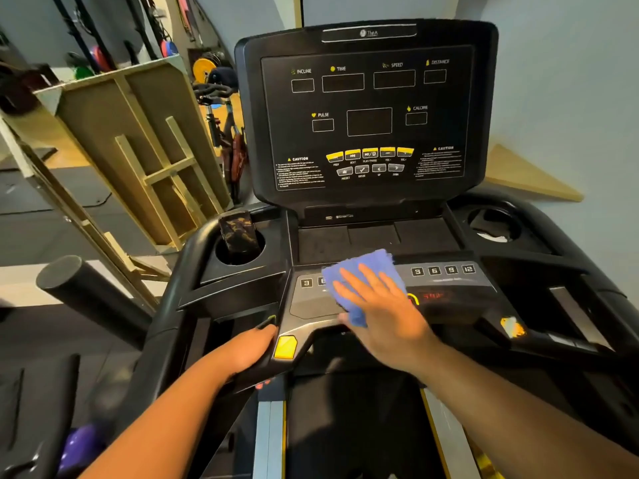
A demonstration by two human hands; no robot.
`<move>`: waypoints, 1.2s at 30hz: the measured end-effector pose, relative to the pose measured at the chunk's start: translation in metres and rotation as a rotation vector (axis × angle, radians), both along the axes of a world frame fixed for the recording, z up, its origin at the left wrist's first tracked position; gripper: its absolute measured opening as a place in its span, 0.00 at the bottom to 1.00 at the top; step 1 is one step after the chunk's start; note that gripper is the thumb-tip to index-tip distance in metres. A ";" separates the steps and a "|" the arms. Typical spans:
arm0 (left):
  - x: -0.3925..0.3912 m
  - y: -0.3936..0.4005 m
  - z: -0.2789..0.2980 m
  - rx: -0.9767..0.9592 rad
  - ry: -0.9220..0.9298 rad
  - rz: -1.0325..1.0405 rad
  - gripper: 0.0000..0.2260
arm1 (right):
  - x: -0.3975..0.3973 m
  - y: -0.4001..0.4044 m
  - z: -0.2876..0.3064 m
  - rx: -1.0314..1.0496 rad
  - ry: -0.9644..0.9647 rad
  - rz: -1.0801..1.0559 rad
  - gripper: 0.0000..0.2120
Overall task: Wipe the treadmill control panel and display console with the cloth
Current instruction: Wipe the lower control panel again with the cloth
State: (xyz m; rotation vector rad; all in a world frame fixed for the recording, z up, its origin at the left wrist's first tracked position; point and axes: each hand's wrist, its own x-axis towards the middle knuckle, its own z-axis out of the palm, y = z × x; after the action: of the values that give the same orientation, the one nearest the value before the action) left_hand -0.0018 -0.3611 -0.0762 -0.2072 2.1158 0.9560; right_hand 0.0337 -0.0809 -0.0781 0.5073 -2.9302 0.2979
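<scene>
The right hand [382,311] lies flat with fingers spread on the blue cloth [359,271], pressing it onto the middle of the control panel [449,288], just beside the red stop marking [432,296]. The left hand [247,350] is curled round the handlebar [273,361], next to a yellow pad [285,347]. The risk I see is the pressing palm setting off a panel key, or the cloth sliding out from under those straight fingers, since nothing pinches it. The cloth looks soft, rumpled and folded over at its near edge. The upright display console [368,108] above is dark. A phone [238,233] stands in the left cupholder [221,252].
</scene>
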 end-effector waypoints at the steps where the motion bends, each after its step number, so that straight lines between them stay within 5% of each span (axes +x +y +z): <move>1: 0.001 0.000 0.000 -0.002 0.018 -0.003 0.23 | 0.006 0.016 -0.003 -0.037 0.025 -0.026 0.26; 6: 0.000 -0.002 -0.005 0.001 0.065 -0.010 0.21 | 0.031 0.100 -0.003 -0.018 -0.047 -0.572 0.29; 9: -0.002 -0.005 -0.011 -0.035 0.096 -0.035 0.19 | 0.023 0.075 -0.003 -0.102 -0.018 -0.800 0.30; 16: -0.003 -0.004 -0.008 -0.056 0.107 -0.054 0.22 | -0.014 -0.087 -0.003 0.041 0.089 -0.161 0.28; 20: -0.003 0.001 -0.005 -0.109 0.171 -0.106 0.22 | -0.003 -0.060 -0.003 0.139 0.107 0.151 0.28; 24: -0.004 -0.001 -0.008 -0.161 0.207 -0.198 0.18 | 0.025 0.018 -0.012 -0.018 0.103 0.006 0.26; 30: -0.003 -0.003 -0.011 -0.163 0.196 -0.200 0.18 | 0.036 0.062 -0.014 -0.152 0.126 -0.732 0.24; 32: -0.003 -0.004 -0.013 -0.170 0.211 -0.208 0.16 | 0.022 0.025 -0.013 -0.182 0.147 -0.729 0.25; 36: -0.001 0.000 -0.009 -0.161 0.208 -0.152 0.17 | -0.003 -0.069 -0.005 -0.082 0.079 -0.386 0.29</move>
State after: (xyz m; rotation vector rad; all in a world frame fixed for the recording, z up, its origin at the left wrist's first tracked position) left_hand -0.0032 -0.3616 -0.0847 -0.0262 2.3642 0.7456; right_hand 0.0311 -0.1496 -0.0831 -0.0602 -2.8423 0.3349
